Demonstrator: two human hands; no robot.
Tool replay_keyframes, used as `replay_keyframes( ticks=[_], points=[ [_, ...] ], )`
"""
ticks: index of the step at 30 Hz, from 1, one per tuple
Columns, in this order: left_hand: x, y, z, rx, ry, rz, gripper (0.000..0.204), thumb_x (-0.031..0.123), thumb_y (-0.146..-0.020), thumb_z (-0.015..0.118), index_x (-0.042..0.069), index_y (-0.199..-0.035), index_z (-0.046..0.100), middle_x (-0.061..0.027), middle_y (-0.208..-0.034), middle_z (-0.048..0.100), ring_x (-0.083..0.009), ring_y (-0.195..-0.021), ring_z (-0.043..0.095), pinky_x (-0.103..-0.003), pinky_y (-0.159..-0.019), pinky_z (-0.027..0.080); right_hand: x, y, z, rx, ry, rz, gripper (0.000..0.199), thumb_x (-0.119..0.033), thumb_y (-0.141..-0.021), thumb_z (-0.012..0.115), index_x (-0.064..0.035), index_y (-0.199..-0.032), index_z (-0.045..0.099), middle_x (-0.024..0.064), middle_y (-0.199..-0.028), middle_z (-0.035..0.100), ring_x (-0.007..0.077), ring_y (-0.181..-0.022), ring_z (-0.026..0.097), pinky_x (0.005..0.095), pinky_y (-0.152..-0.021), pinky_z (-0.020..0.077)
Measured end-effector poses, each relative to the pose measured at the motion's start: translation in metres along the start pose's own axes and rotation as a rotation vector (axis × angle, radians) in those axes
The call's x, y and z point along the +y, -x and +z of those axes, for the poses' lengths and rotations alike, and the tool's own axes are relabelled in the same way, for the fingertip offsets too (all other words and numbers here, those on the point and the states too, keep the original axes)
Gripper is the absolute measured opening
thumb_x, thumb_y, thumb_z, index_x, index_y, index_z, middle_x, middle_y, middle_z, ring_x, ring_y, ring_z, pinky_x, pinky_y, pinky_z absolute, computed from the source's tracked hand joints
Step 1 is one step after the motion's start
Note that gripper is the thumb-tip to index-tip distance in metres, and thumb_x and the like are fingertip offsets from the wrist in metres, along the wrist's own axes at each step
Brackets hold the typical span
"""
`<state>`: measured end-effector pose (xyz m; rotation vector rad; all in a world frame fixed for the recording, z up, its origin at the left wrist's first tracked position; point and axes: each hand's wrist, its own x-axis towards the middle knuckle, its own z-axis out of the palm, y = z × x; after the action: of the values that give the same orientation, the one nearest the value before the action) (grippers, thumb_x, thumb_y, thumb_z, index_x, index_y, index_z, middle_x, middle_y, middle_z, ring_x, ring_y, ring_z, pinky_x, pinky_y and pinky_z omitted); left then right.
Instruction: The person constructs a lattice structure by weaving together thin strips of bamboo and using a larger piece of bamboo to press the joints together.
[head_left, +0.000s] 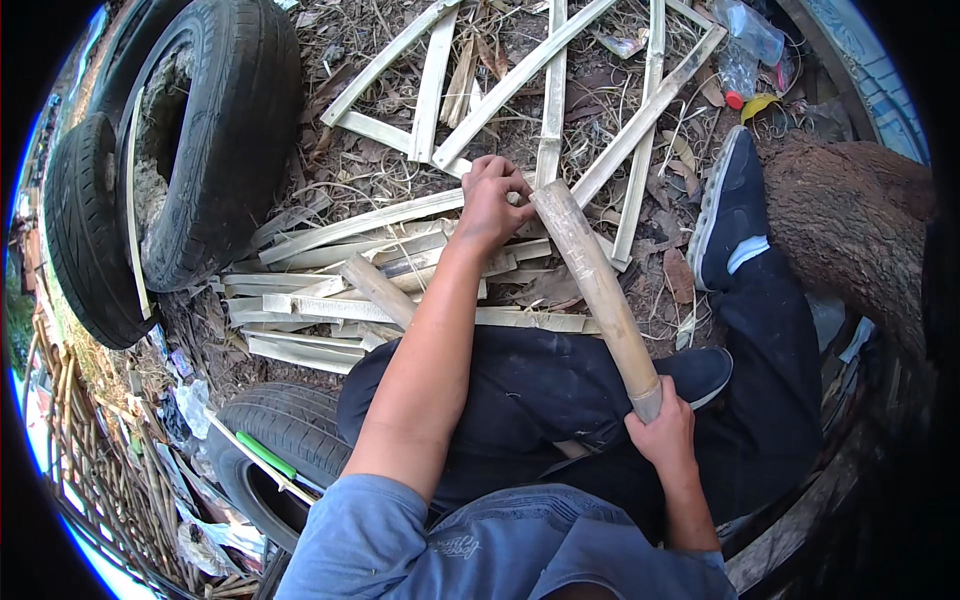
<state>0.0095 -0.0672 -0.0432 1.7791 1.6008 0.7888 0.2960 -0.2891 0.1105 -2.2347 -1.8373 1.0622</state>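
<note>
Littered dirt ground [330, 170] with split bamboo strips [330, 300] and old tyres [215, 130].
Bamboo pole [597, 290] runs lengthwise from upper-left, far end, to lower-right over the lap; right hand [662, 432] fingers wrapped round its near end, left hand [492, 205] fingers curled at its far end.

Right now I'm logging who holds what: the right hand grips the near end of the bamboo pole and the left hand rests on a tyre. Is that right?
Not quite. The head view shows the right hand gripping the near end of the bamboo pole, but the left hand is at the pole's far end, not on a tyre, which lies apart to the left.
</note>
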Motion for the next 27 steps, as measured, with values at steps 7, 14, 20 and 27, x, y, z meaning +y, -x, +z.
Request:
replay_keyframes(
  ticks=[7,14,20,27],
  points=[
    [-0.001,0.001,-0.002,-0.02,-0.05,0.011,0.029,0.016,-0.061,0.085,0.005,-0.082,0.07,-0.0062,-0.103,0.062,-0.0296,-0.116,0.051,-0.042,-0.1,0.037,-0.008,-0.005,-0.005,-0.08,0.055,0.049,0.045,-0.014,-0.07,0.068,-0.0012,-0.111,0.054,0.0278,-0.086,0.066,0.0492,-0.083,0.064,0.0542,-0.072,0.052],
    [-0.002,-0.004,-0.001,-0.011,-0.03,0.043,0.026,0.016,-0.061,0.086,0.007,-0.08,0.071,-0.0053,-0.104,0.062,-0.0289,-0.116,0.051,-0.045,-0.101,0.036,-0.003,-0.003,-0.001,-0.081,0.024,0.059,0.043,-0.014,-0.07,0.067,-0.0024,-0.11,0.054,0.0278,-0.086,0.066,0.0496,-0.084,0.064,0.0543,-0.073,0.0515],
    [-0.001,0.0,-0.004,-0.007,0.015,0.02,0.021,0.017,-0.06,0.089,0.013,-0.074,0.074,-0.0025,-0.102,0.062,-0.0268,-0.116,0.051,-0.043,-0.103,0.036,-0.005,-0.004,0.003,-0.061,0.02,0.061,0.041,-0.009,-0.069,0.066,-0.0017,-0.108,0.054,0.0277,-0.086,0.066,0.0502,-0.084,0.064,0.0539,-0.072,0.051],
    [-0.004,0.006,-0.005,-0.016,0.035,0.014,0.019,0.019,-0.061,0.088,0.016,-0.076,0.077,-0.0037,-0.104,0.062,-0.0264,-0.117,0.049,-0.041,-0.101,0.035,-0.007,0.001,0.009,0.015,0.028,-0.014,0.04,-0.009,-0.069,0.064,0.0008,-0.107,0.054,0.0298,-0.084,0.065,0.0513,-0.084,0.063,0.0535,-0.071,0.0497]
  ],
)
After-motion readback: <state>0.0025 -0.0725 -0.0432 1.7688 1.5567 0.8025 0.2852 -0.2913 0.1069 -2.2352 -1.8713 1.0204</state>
